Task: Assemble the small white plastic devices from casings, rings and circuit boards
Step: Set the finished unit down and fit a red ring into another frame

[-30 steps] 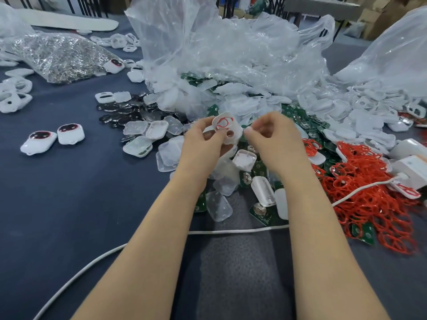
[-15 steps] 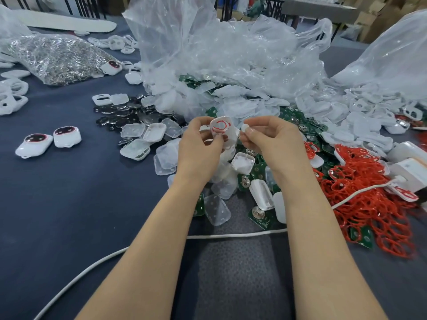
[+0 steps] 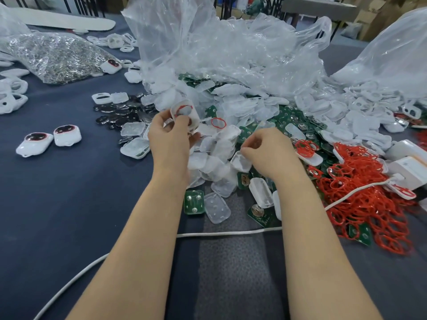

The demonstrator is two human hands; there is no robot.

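My left hand (image 3: pixel 169 137) holds a white casing (image 3: pixel 184 114) upright above the pile, a red ring seated in its opening. My right hand (image 3: pixel 265 151) is down on the heap, fingers curled over a translucent white casing (image 3: pixel 241 161); whether it grips that piece is unclear. Several more loose translucent casings (image 3: pixel 217 207) lie in the pile beneath both hands. Green circuit boards (image 3: pixel 194 202) are mixed in. A heap of red rings (image 3: pixel 369 199) lies to the right. One loose red ring (image 3: pixel 218 123) rests on the casings between my hands.
Two assembled white devices (image 3: pixel 48 139) sit at the left on the dark blue cloth. Dark round discs (image 3: pixel 120 114) lie behind them. Crumpled clear plastic bags (image 3: pixel 219 49) rise at the back. A bag of metal parts (image 3: pixel 53 58) is far left. A white cable (image 3: pixel 231 233) crosses in front.
My right hand has left the held casing and dropped to the pile at the right. My left hand has kept the casing with the ring and shifted slightly left.
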